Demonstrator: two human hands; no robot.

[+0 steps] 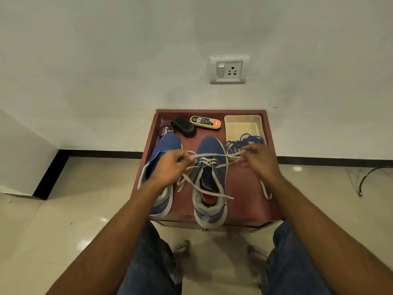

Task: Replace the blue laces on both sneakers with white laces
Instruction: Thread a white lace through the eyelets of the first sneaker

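On the red desk (244,188), the left hand (170,165) and right hand (258,158) are each pinching an end of the white lace (209,155) in a tight grip above the right-side sneaker (210,179), blue laces (242,142) lying beside the tray (244,124).

White wall (106,60) — glossy tiled floor (74,199)

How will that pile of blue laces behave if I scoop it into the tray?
The blue laces lie in loose coils, so they are probably floppy and light. Loops may dangle and snag. Part already hangs over the tray rim, so a nudge might suffice.
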